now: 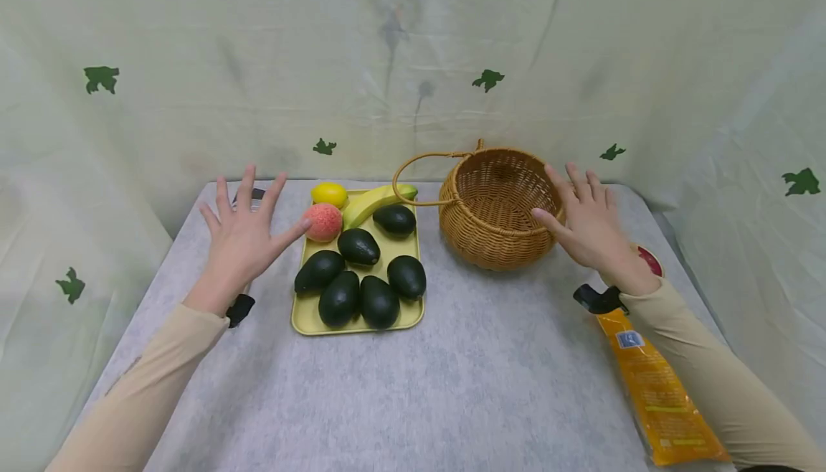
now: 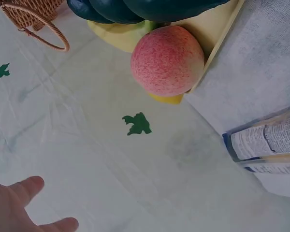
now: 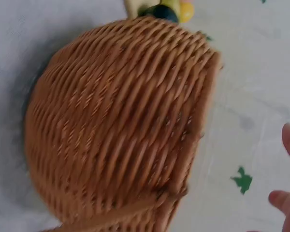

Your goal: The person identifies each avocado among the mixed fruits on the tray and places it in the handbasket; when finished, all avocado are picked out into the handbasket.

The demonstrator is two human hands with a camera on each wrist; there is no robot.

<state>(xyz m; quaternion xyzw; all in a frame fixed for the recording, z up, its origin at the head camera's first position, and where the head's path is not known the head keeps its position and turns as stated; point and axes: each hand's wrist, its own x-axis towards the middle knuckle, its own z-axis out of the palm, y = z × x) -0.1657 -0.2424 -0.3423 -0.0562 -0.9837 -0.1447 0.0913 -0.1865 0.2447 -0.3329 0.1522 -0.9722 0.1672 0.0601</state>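
Observation:
My left hand [image 1: 241, 242] is spread wide in the air left of the tray, fingers straight and holding nothing. Its thumb overlaps the edge of a pink peach [image 1: 323, 222] in the head view; the left wrist view shows the peach [image 2: 167, 60] apart from the fingers. On the yellow tray [image 1: 316, 323] lie a lemon [image 1: 329, 194], a banana [image 1: 369, 206] and several dark avocados [image 1: 358, 247]. My right hand [image 1: 590, 224], also spread and holding nothing, hovers at the right side of a brown wicker basket [image 1: 497, 242]. The basket's inside shows no contents; its handle leans left over the tray.
An orange packet [image 1: 665, 393] lies under my right forearm, with a red round item [image 1: 649, 261] partly hidden behind that wrist. Behind my left hand is a printed package [image 2: 270, 140]. A pale curtain with green leaf shapes [image 1: 488, 79] stands behind the table [image 1: 484, 379].

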